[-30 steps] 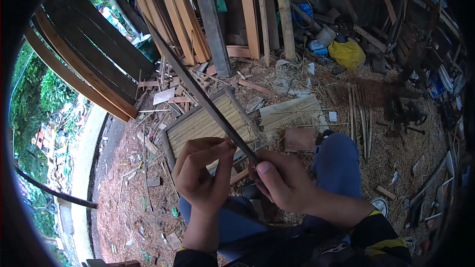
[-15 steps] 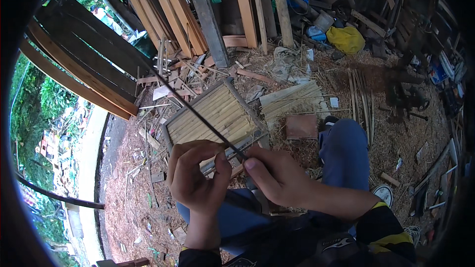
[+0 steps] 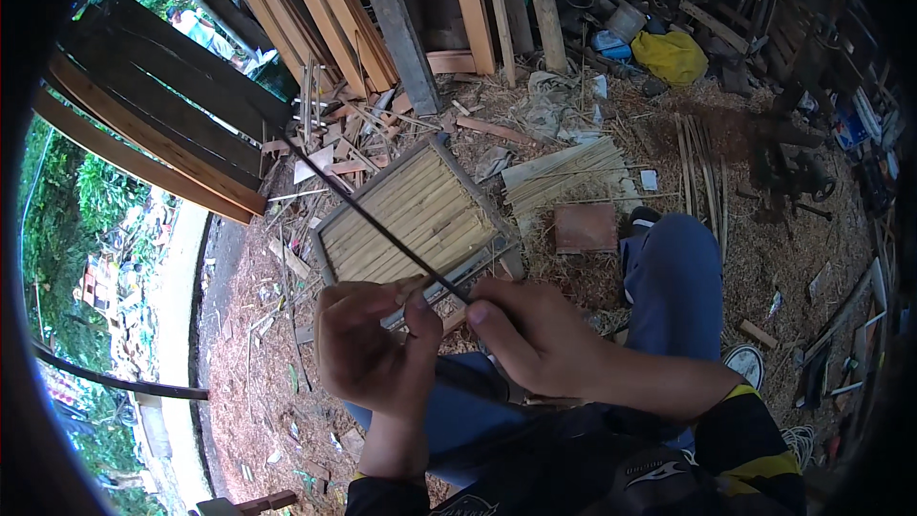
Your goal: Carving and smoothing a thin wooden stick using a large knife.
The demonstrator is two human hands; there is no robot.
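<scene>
A long, thin, dark strip (image 3: 377, 227) slants from the upper left down to my hands. Its near end is pinched between the thumb and fingers of my right hand (image 3: 540, 339). My left hand (image 3: 373, 349) is curled beside the strip, thumb tip close to the forefinger. Something small and pale shows at those fingertips, but I cannot make out what it is. Below the strip, on the ground, lies a wood-framed panel (image 3: 411, 215) of pale bamboo-like slats.
Thin split strips (image 3: 573, 175) lie beside a reddish square block (image 3: 586, 228). Planks (image 3: 334, 14) lean upright at the back. A yellow sack (image 3: 671, 57) sits far right, near a dark metal tool (image 3: 793, 172). Shavings and offcuts cover the ground.
My left hand has turned slightly and shifted a little left and down, its thumb and forefinger closer together. My right hand keeps its grip on the strip. The view has shifted slightly.
</scene>
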